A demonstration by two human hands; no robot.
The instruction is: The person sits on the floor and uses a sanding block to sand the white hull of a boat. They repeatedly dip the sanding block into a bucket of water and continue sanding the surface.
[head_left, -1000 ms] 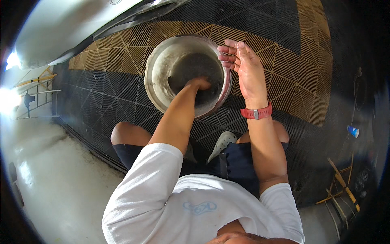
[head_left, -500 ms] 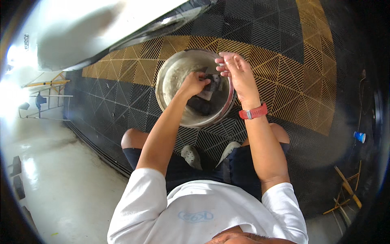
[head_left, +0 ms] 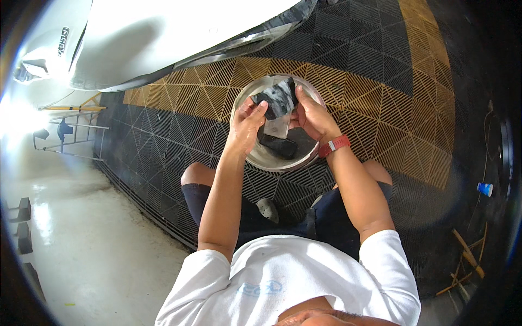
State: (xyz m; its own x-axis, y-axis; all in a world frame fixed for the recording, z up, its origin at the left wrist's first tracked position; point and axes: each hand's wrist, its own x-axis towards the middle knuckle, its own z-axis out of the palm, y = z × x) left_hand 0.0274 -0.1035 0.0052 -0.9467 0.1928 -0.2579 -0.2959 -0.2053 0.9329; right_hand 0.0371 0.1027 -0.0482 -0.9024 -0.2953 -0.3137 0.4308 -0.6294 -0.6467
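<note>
- The person's left hand (head_left: 246, 124) grips the left edge of a dark wet cloth (head_left: 276, 100), fingers curled over it and the thumb on top.
- The right hand (head_left: 312, 117) holds the cloth's right side, fingers closed around the fabric from behind.
- The cloth hangs between the two hands above a round metal bowl (head_left: 255, 157), at about 12 o'clock from the person's chest; a paler patch of it droops down toward the bowl's middle.
- Inside the bowl, under the hands, lies a dark lump (head_left: 278, 146); whether it is another cloth cannot be told.
- A red wristband (head_left: 334, 145) sits on the right wrist.
- The bowl stands on a floor of black and yellow grid tiles (head_left: 380, 108), just beyond the person's bent knees.
- A white car body (head_left: 163, 38) fills the view from 10 to 12 o'clock, well apart from the bowl.
- A small blue cup (head_left: 484, 188) stands at 3 o'clock, far from the hands.
- A folding metal frame (head_left: 70, 133) stands at 9 o'clock on the pale concrete.
</note>
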